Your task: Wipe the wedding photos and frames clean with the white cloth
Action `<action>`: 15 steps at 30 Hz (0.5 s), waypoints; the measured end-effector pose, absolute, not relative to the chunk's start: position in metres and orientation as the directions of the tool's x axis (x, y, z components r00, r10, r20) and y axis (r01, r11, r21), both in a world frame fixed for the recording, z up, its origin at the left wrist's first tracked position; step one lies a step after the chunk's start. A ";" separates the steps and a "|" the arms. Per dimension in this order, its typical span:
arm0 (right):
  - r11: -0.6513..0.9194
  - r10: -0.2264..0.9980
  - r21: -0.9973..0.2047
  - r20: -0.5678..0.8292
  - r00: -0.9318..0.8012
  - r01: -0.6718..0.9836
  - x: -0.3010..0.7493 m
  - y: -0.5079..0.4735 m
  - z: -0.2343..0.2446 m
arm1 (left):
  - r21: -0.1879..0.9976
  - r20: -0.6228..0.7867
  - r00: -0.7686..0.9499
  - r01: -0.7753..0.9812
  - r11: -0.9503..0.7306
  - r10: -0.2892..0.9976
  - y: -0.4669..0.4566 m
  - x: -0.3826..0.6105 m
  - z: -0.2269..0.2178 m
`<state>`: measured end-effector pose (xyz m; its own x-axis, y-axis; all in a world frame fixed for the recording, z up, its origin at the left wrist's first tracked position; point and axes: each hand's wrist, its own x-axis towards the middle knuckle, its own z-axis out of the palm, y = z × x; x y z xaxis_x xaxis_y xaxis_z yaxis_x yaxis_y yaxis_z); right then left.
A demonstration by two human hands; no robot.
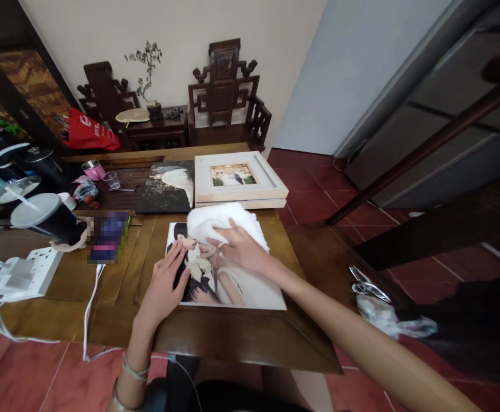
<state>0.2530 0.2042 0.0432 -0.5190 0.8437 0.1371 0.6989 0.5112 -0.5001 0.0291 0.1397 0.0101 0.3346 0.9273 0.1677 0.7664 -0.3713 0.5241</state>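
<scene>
A photo print (232, 283) of a couple lies on the wooden table before me. My left hand (166, 283) rests flat on its left edge, fingers stretched out. A folded white cloth (211, 220) lies over the upper right of the photo, and my right hand (239, 249) grips it and presses it down on the picture. The cloth hides part of the photo's top edge. Just beyond are a white picture frame (271, 180), stacked on another, and a dark photo panel (146, 191).
A phone (107, 237) on a charging cable, a lidded cup (56, 220) with a straw, and a white power strip (41, 272) occupy the left side. Scissors (370, 290) and a plastic bag (378, 315) lie at the right. Wooden chairs (224, 86) stand by the wall.
</scene>
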 end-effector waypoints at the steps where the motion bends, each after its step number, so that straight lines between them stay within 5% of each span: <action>1: 0.472 0.869 -0.503 0.128 -0.477 0.724 0.268 0.203 0.042 | 0.516 0.167 0.339 0.770 -0.376 0.926 0.139 0.029 0.010; 6: 0.355 0.929 -0.523 0.103 -0.355 0.775 0.324 0.198 0.043 | 0.487 0.167 0.343 0.787 -0.380 0.924 0.139 0.030 0.008; 15: 0.640 0.745 -0.413 0.124 -0.656 0.648 0.319 0.079 0.042 | 0.512 0.180 0.308 0.782 -0.357 0.934 0.141 0.032 0.005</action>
